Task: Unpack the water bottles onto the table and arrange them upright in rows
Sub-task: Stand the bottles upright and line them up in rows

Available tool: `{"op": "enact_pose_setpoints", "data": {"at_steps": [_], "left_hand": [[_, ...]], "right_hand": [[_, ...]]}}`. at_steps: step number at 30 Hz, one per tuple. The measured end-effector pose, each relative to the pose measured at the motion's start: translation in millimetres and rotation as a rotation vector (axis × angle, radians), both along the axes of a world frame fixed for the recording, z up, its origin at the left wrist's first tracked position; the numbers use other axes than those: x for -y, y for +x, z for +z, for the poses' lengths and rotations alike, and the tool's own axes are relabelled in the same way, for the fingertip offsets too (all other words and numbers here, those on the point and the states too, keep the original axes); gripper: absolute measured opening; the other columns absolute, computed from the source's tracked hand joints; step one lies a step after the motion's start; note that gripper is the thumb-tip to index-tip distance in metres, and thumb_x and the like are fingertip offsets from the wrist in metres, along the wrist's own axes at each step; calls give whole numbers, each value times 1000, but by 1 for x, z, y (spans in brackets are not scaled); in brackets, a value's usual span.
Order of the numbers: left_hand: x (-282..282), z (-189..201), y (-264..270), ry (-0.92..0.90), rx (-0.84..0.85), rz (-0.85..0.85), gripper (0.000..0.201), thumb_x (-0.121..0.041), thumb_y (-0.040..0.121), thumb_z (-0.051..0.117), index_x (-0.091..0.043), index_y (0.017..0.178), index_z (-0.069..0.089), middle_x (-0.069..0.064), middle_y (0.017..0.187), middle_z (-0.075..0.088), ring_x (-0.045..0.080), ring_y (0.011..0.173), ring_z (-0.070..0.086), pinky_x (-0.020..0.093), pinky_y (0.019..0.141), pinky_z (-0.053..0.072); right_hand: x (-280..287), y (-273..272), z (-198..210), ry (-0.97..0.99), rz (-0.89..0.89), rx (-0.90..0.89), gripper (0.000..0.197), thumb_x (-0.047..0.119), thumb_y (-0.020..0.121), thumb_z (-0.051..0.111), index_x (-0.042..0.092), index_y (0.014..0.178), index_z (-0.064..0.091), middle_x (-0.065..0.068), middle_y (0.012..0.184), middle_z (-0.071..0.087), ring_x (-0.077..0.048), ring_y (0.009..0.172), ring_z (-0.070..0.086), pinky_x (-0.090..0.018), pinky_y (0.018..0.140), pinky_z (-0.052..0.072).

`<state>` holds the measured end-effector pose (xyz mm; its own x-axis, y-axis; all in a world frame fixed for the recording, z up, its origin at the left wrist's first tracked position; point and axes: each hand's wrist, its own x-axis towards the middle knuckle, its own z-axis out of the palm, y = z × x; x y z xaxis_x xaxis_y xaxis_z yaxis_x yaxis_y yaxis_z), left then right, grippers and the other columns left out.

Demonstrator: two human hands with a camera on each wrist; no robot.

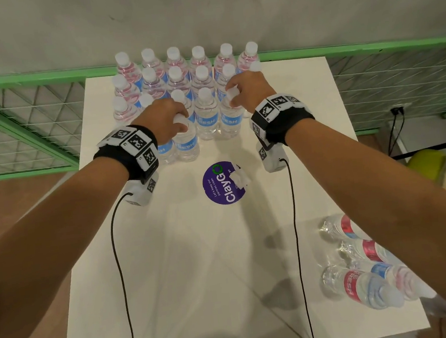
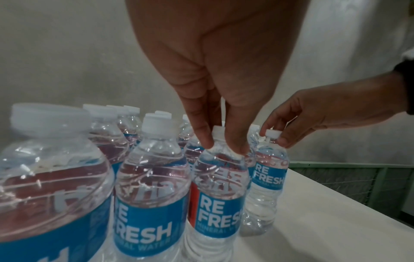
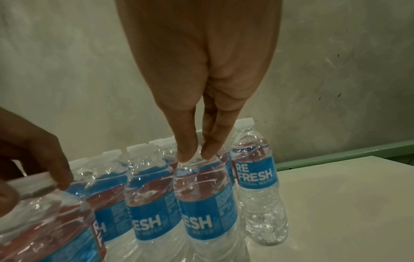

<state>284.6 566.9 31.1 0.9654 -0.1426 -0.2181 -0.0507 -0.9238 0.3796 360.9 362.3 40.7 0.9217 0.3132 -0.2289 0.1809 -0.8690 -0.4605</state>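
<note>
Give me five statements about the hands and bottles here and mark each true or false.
1. The left hand pinches the cap of an upright bottle. True.
2. The right hand rests flat on the table. False: its fingers pinch a bottle cap.
3. Several loose bottles lie on their sides at the table's near right. True.
4. The purple sticker is hidden under bottles. False: it lies uncovered.
5. The standing bottles have blue caps. False: white.

purple claygo sticker point(image 1: 223, 183) | green wire fence point(image 1: 22, 128) | grey wall point(image 1: 201, 13)
</note>
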Motion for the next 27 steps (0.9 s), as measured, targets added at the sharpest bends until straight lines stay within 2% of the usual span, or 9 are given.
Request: {"op": "enact_pose_setpoints", "data": {"at_steps": [5,8,12,18,27], "left_hand": [[0,1,1,-6,14,-8,34,-15,84,65,-5,116,60,19,118,57,34,111,51,39,94,39],[0,2,1,-10,9,-13,34,-15,84,65,-5,116,60,19,118,58,33,110,52,38,93,39],[-1,3,1,-12,-4,-8,35,-17,84,65,-7,117,59,18,119,56,32,110,51,38,93,39],[1,3,1,-26,-2,4,35,-17,85,64,-7,117,59,18,119,56,32,111,50,36,92,38],[0,0,0,-35,9,14,35,-18,84,65,-7,117,59,18,119,54,32,110,49,38,94,38]], "right_hand": [[0,2,1,14,13,-26,46,13,79,72,12,123,59,-12,123,58,-26,113,55,-26,92,41],[-1,3,0,18,5,-21,42,13,80,71,10,120,60,-11,112,58,-25,105,55,-28,96,43],[-2,4,-1,17,4,-23,41,13,79,71,10,118,62,-9,105,56,-27,112,56,-25,89,41],[0,6,-3,27,21,-13,39,12,78,72,9,116,64,-14,117,61,-27,109,58,-23,83,39],[-1,7,-1,27,36,-7,38,11,78,72,10,116,64,-12,119,61,-25,107,59,-20,80,38]]}}
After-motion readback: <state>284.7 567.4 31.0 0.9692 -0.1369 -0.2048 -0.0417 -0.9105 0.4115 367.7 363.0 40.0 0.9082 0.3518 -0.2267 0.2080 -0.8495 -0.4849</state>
